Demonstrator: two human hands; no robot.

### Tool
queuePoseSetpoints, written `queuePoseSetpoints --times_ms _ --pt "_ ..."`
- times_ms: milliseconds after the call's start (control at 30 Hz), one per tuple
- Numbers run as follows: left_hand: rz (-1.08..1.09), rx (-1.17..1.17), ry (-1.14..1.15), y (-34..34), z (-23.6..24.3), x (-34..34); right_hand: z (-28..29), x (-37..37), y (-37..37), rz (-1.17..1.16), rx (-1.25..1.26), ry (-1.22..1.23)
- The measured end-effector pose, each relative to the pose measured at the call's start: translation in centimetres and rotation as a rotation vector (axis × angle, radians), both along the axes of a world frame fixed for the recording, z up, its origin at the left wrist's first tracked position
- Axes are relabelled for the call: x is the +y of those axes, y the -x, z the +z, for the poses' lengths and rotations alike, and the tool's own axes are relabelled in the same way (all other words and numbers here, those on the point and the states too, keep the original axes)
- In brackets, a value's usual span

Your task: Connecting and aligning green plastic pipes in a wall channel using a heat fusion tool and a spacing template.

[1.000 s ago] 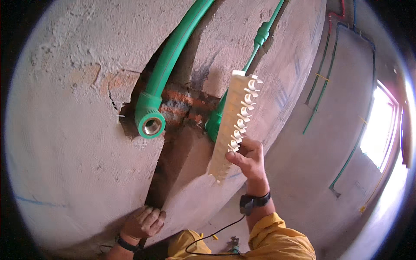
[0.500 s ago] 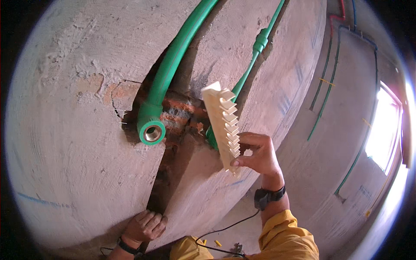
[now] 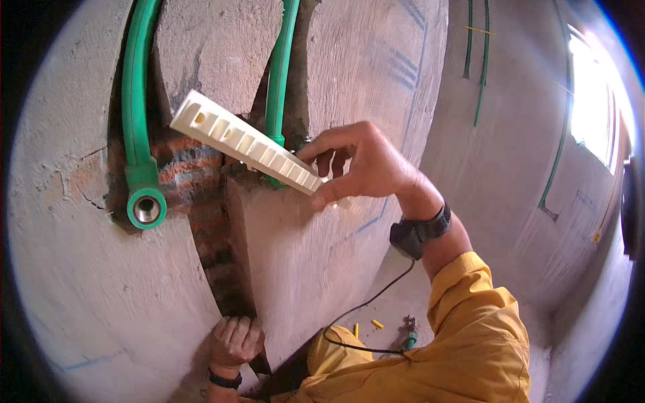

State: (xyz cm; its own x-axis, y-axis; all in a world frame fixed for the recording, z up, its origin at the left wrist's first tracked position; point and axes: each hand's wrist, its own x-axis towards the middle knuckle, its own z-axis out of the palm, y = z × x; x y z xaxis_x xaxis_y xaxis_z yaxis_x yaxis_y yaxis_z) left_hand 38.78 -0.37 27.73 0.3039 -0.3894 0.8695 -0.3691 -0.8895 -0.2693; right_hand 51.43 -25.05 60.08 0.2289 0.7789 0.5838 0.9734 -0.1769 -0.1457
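Note:
My right hand pinches one end of a long cream plastic strip with a row of ribs and pockets along it. The strip slants up to the left, in front of the wall and partly over the two green pipes. A threaded metal socket shows in the green elbow fitting at the lower end of the left pipe. The strip partly hides the end of the right pipe. Low on the wall, my left hand rests with curled fingers at the chased groove; what lies under its fingertips is hidden.
Red brick is exposed inside the groove between rough plaster faces. Pliers with green handles and small yellow pieces lie on the floor. A black cable hangs from my right wrist. A bright window is at the far right.
The strip has turned from nearly upright to a slant up to the left, its pockets now facing me. My view has shifted right, while my left hand stays at the groove.

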Motion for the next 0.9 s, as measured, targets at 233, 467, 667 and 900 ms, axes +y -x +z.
queuePoseSetpoints --times_ms 233,467,667,900 --pt "0.012 -0.007 -0.003 -0.1 -0.8 0.8 2.0 0.9 0.1 0.005 -0.081 0.121" --pt "0.075 0.014 -0.035 0.5 0.7 0.1 0.9 0.1 -0.7 0.068 0.040 0.046" --pt "-0.083 -0.075 0.521 1.1 8.1 -5.6 -2.5 -4.1 -3.7 0.314 0.476 -0.518" --pt "0.238 -0.223 0.441 -3.1 23.1 -8.2 -2.1 -3.9 -1.6 0.132 0.577 -0.519"
